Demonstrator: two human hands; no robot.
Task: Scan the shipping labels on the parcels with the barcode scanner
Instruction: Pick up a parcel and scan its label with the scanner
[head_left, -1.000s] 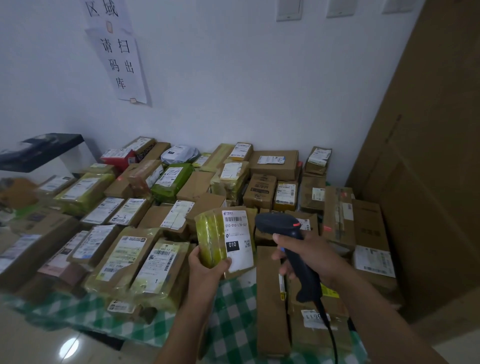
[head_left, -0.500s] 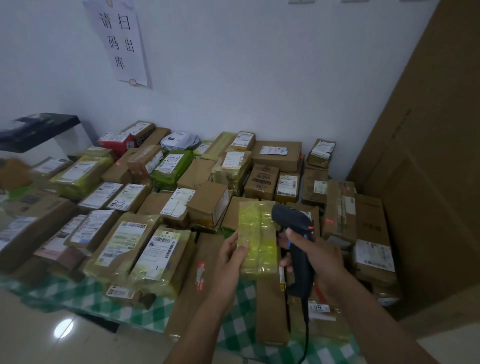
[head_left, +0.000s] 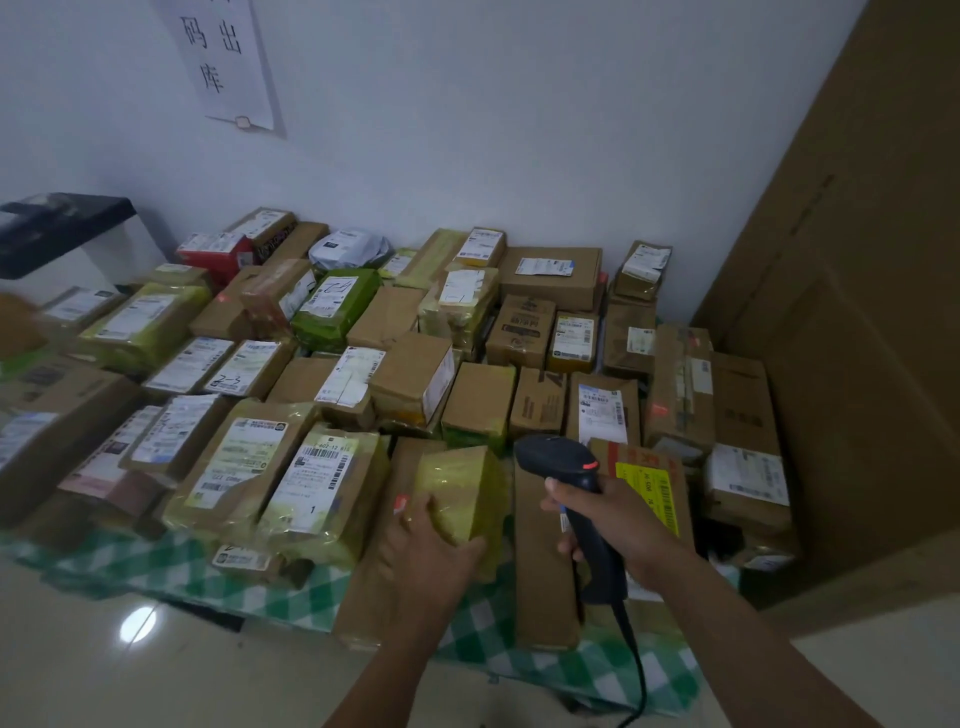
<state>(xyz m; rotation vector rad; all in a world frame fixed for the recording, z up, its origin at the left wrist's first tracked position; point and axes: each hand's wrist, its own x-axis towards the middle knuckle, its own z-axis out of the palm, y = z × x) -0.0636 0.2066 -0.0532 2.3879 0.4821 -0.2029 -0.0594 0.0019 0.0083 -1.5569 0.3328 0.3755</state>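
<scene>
Checked tablecloth (head_left: 291, 597) crowded with parcels. Left hand (head_left: 431, 551) grips yellow-wrapped parcel (head_left: 462, 488); right hand (head_left: 613, 519) clasps barcode scanner (head_left: 566, 467).

— What colour is the scanner (head_left: 561, 460)?
— Black, with a small orange-red button on its head.
— And the taped parcel (head_left: 462, 488) just left of the scanner?
— Brown card under glossy, translucent yellow tape.
— Just right of the scanner?
— A bright yellow label (head_left: 649, 493) with black barcode stripes.
— Below the scanner?
— The tablecloth (head_left: 566, 670), in a green-and-white check.
— Far behind the scanner, to the left?
— A green pouch (head_left: 337, 312) with a white label, a grey-white bag (head_left: 348, 247) and a red box (head_left: 213, 257). The other boxes (head_left: 480, 400) are mostly plain brown, many with white labels.
— Higher than those?
— A white sign (head_left: 244, 78) with black characters, on a white wall (head_left: 519, 130).
</scene>
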